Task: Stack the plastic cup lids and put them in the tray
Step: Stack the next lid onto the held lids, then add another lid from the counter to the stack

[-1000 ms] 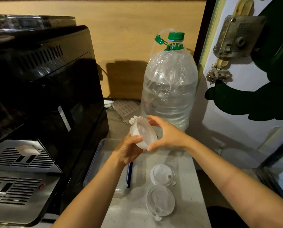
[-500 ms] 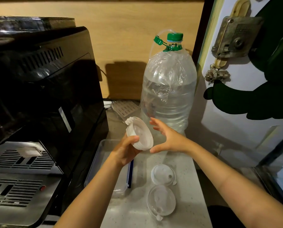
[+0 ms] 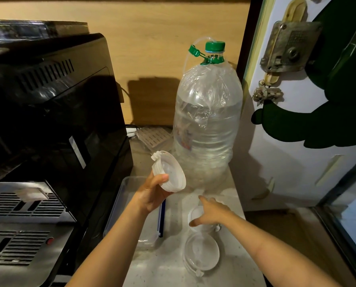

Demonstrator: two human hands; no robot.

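A person's left hand (image 3: 152, 195) grips a tilted stack of plastic cup lids (image 3: 169, 171) above the clear tray (image 3: 122, 200), just in front of the large water bottle (image 3: 207, 125). Their right hand (image 3: 211, 213), fingers spread, hovers over one loose lid (image 3: 193, 213) on the table (image 3: 169, 264); another lid (image 3: 201, 251) lies nearer.

Both forearms bare, no sleeves/jewellery; left hand (image 3: 152, 193), right hand (image 3: 212, 213).
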